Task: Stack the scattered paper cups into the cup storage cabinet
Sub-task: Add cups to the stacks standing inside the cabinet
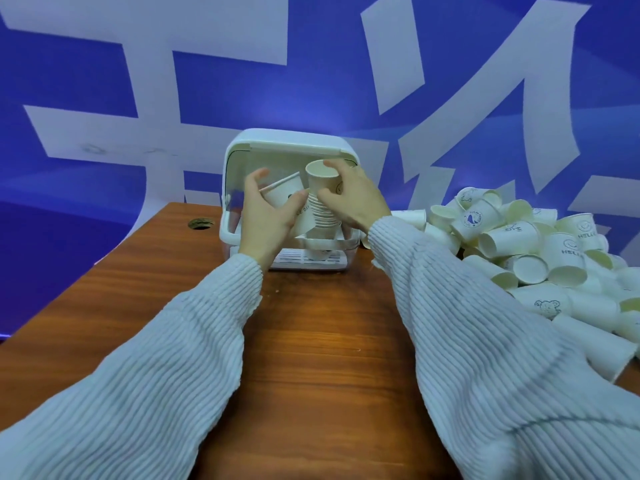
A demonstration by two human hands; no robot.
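A white cup storage cabinet [291,142] stands open at the far middle of the wooden table [311,341]. Inside its opening rises a tall stack of nested paper cups [323,209]. My right hand [356,195] grips the top of that stack, its open mouth facing up. To its left, my left hand [266,213] holds a single white paper cup [285,192], tilted with its mouth pointing left, next to the stack. A big pile of loose paper cups [540,247] lies on the table to the right.
A round cable hole [201,223] sits in the table left of the cabinet. The table's left edge runs diagonally. A blue wall with large white shapes [138,98] stands behind the cabinet. The loose cups spread to the right edge.
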